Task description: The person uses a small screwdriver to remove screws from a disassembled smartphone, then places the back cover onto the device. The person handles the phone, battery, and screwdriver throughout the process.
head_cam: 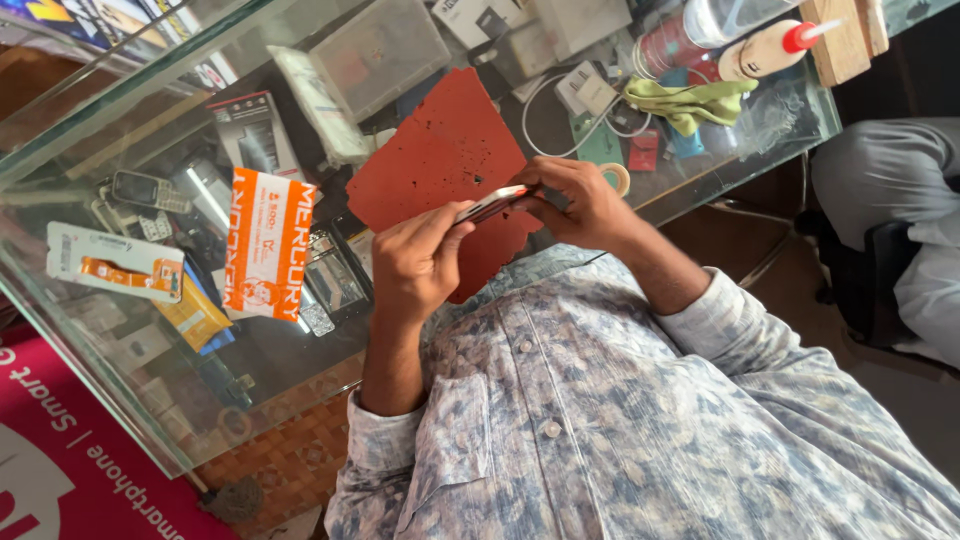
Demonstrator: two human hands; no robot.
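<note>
A slim mobile phone point(490, 205) with a light edge is held edge-on above a red-brown work mat point(435, 155) on a glass counter point(120, 320). My left hand point(415, 262) grips the phone's near end, thumb pressed along its side. My right hand point(580, 205) holds the far end, fingers curled over it. Both hands hover just above the mat, close to my patterned shirt.
An orange-and-white packet point(265, 245) and a white packet point(115, 262) lie on the glass. Old phones point(150, 190) show under it. A green cloth point(690, 100), white cable point(570, 100), squeeze bottle point(765, 48) and wooden block point(840, 35) crowd the far end. Another person's leg point(890, 180) is at right.
</note>
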